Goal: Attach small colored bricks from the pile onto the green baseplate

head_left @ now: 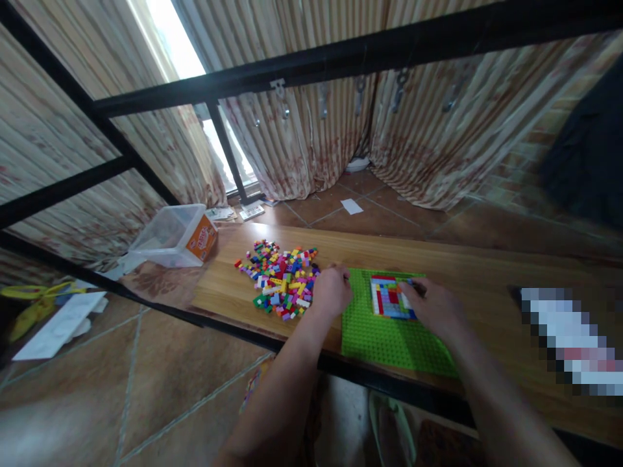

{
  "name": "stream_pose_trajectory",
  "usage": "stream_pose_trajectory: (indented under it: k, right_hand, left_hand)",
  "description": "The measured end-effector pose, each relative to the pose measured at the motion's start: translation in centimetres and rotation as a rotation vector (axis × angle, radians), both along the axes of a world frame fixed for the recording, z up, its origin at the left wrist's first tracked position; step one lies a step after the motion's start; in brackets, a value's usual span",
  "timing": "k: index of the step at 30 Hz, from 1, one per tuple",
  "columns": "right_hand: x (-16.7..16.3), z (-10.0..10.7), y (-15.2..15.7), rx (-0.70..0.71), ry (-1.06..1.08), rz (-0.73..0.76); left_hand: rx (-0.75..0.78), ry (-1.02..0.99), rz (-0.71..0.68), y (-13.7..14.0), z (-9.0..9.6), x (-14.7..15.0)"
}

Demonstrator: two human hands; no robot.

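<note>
A bright green studded baseplate (pixel 360 334) lies on the wooden tabletop. On its upper part sits a flat patch of coloured toy bricks (pixel 387 296), framed in red, light blue and blue. My right hand (pixel 438 306) reaches over the right side of this patch, thumb and finger pinched around a small dark bluish brick (pixel 415 284). Closed, my left hand (pixel 331 290) hovers between the baseplate's left edge and a loose heap of mixed bricks (pixel 280 282); its fingers hide whatever is in them.
A clear plastic box (pixel 168 237) with an orange label stands past the table's (pixel 224 285) left end. Black metal bars (pixel 311 61) with hooks cross in front of the curtains. A blurred-out flat object (pixel 569 337) lies at the right.
</note>
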State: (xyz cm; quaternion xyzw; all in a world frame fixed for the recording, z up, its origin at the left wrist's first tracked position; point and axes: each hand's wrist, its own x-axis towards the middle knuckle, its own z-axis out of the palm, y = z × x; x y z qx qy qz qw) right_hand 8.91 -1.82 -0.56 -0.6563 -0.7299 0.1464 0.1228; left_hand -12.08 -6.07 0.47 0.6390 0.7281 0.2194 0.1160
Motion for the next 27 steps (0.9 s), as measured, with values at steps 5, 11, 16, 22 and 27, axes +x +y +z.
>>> stream_pose_trajectory:
  k: [5, 11, 16, 22, 27]
  right_hand:
    - [0.2, -0.2, 0.2, -0.034, -0.004, 0.003]
    - [0.6, -0.4, 0.4, -0.046, -0.014, 0.003]
    - [0.9, -0.7, 0.7, -0.043, -0.039, 0.006]
    - [1.1, -1.3, 0.8, -0.006, -0.033, 0.024]
    - [1.1, -1.4, 0.7, 0.029, -0.014, 0.034]
  left_hand:
    - [-0.040, 0.088, 0.060, -0.4, 0.0, -0.5]
    - [-0.063, 0.121, 0.122, -0.4, -0.2, -0.9]
    - [-0.079, 0.121, 0.157, -0.6, 0.0, -1.1]
    - [-0.044, 0.042, 0.277, -0.7, 0.8, -2.7]
    - [-0.014, 0.029, 0.438, -1.3, 1.4, -5.7]
